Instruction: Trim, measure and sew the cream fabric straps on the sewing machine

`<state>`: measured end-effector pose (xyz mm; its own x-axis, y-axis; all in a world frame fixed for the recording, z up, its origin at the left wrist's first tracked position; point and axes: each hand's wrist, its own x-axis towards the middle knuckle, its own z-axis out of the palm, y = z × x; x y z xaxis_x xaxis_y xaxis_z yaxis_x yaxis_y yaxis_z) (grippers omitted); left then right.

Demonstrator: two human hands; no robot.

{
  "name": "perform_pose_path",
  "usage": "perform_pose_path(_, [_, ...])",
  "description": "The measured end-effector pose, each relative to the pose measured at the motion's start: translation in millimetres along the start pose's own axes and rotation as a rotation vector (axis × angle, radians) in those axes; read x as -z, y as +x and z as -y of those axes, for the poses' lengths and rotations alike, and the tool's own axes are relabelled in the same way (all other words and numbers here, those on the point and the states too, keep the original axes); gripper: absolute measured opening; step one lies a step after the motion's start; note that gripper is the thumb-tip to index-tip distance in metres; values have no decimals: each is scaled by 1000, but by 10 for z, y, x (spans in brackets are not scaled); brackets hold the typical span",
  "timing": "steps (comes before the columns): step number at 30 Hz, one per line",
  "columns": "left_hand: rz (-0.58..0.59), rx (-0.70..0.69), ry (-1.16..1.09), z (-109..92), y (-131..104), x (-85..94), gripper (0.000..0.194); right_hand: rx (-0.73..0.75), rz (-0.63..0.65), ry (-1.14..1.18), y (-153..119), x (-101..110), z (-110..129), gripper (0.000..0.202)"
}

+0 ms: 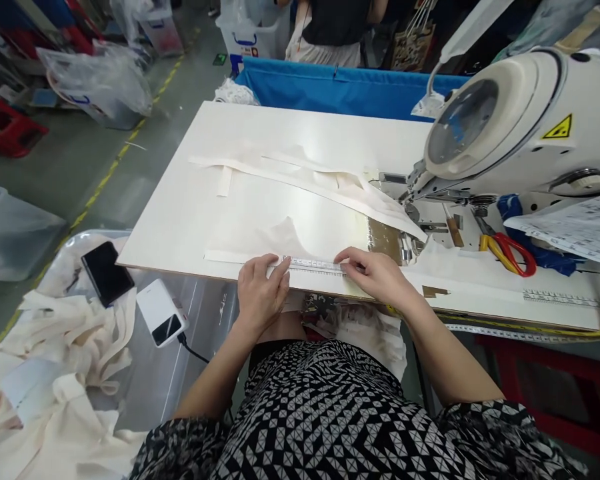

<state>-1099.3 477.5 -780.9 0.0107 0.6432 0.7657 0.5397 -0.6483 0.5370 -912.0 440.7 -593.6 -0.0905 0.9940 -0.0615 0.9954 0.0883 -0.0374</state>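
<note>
A pale cream fabric piece point(280, 239) lies along the front edge of the white table, with a measuring strip point(313, 263) along its near edge. My left hand point(261, 290) has its fingers bent and pressed together on the fabric edge, at the strip's left end. At the right end, my right hand point(373, 272) is closed, thumb and fingertips pinching down at the fabric edge; its palm side is hidden. Farther back, a longer cream fabric piece point(305, 175) reaches under the head of a sewing machine point(520, 127).
Red and yellow-handled scissors point(509, 253) and a wooden-handled tool point(453, 227) lie by the machine. A yellow tape measure point(575, 328) runs along the front edge. At left, a plastic bin point(155, 393) bears cream fabric strips, a phone point(107, 273) and a power bank point(161, 312). Another person point(335, 33) stands behind.
</note>
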Motion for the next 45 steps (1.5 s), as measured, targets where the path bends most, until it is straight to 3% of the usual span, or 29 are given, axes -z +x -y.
perform_pose_path(10, [6,-8,-63,207,-29,97,29,-49,64,-178,96,-119,215,28])
perform_pose_path(13, [-98,-19,-68,120,70,198,35,-76,91,-187,136,-119,290,30])
perform_pose_path(16, [-180,-139,-149,-91,190,258,46,-61,74,-186,160,-129,326,29])
perform_pose_path(20, [4,-257,-239,-291,219,154,52,-40,45,-174,178,-177,335,29])
perform_pose_path(24, [179,-261,-221,-250,110,-15,60,-41,18,-174,199,-222,388,29])
perform_pose_path(29, [144,-290,-107,-196,50,-60,53,-131,15,-20,150,-81,447,20])
perform_pose_path(34, [140,-293,-12,-235,53,-42,43,-238,-70,53,-45,88,271,11])
perform_pose_path(39, [143,-295,41,-212,39,-30,42,-308,-113,25,-168,50,101,11])
perform_pose_path(45, [139,-298,32,-156,28,-22,42,-314,-121,-63,-120,-34,130,9])
